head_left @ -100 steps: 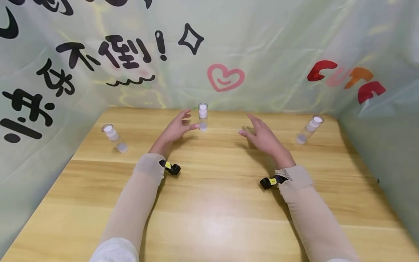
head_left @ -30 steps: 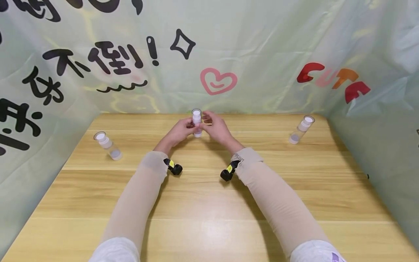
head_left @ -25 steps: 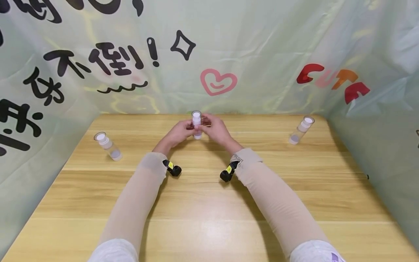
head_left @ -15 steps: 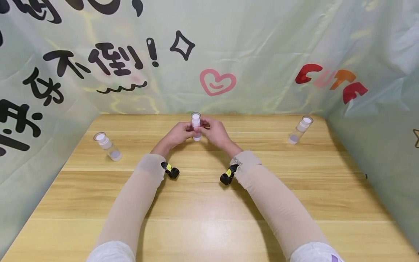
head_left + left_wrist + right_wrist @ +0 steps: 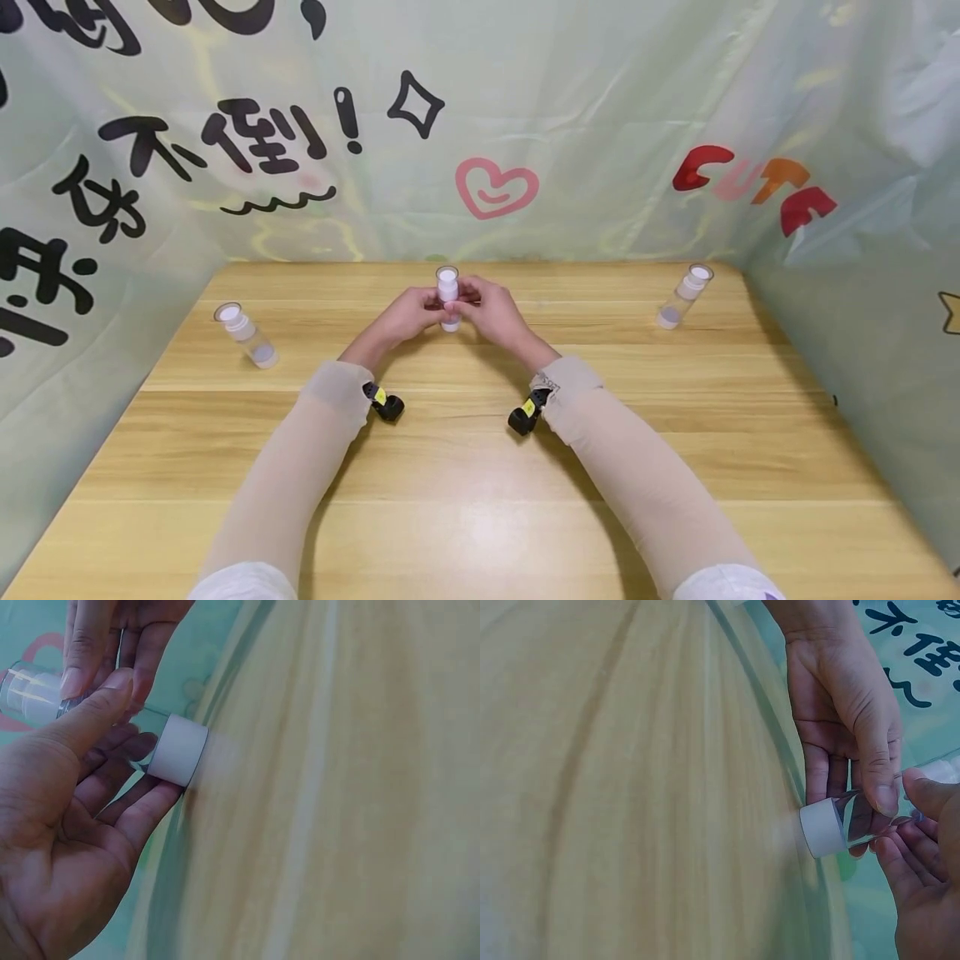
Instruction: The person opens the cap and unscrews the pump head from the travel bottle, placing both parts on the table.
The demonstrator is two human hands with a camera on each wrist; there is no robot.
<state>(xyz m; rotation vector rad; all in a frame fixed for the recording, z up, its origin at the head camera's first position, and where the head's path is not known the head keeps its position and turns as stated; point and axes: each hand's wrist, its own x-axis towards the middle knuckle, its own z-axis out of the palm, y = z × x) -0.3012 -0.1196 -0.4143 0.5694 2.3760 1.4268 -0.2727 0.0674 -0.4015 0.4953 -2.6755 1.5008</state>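
Note:
Both hands hold a small clear pump bottle (image 5: 447, 285) with a white pump top and a clear cap, near the back middle of the table. It stands roughly upright in the head view; whether its base is off the wood I cannot tell. My left hand (image 5: 411, 315) grips the body from the left, thumb across the front. From the right, my right hand (image 5: 495, 312) pinches it, thumb meeting the left thumb. The bottle's white base (image 5: 178, 750) pokes out below the fingers in the left wrist view, and the right wrist view shows that base (image 5: 823, 829) too. Fingers hide the middle of the body.
A similar clear bottle (image 5: 247, 335) stands on the table's left side, and another bottle (image 5: 685, 297) on the right. The wooden table (image 5: 480, 467) meets a pale printed curtain (image 5: 585, 133) at its back. Black wrist cameras sit on both cuffs.
The hands were apart around three seconds ago; the right hand has since come in leftward and both took hold of the middle bottle. Over the last second it has shifted slightly towards me.

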